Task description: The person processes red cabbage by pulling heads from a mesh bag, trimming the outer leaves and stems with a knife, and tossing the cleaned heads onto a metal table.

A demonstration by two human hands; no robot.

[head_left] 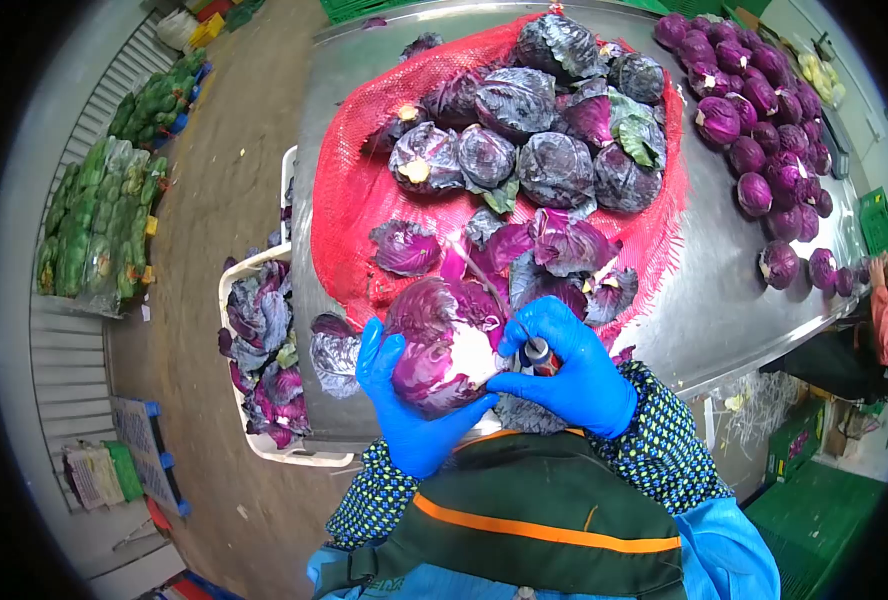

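My left hand (404, 400) is curved around the left and lower side of a red cabbage (429, 335), with its fingers spread along the leaves. The cabbage's pale stem end faces right. Against that right side, the thumb and forefinger of my right hand (569, 365) touch the leaves. In the right palm is a knife, of which a dark and red handle (541, 357) shows; a thin greyish strip above the hand may be its blade. Loose purple leaves (564, 245) lie just beyond on a red mesh sack (349, 210).
Untrimmed red cabbages (554, 170) are heaped on the sack, on a metal table (709, 330). Peeled cabbages (784, 180) are piled at the right. A white crate (232, 375) of leaves stands left of the table. Green crates (814, 520) are at lower right.
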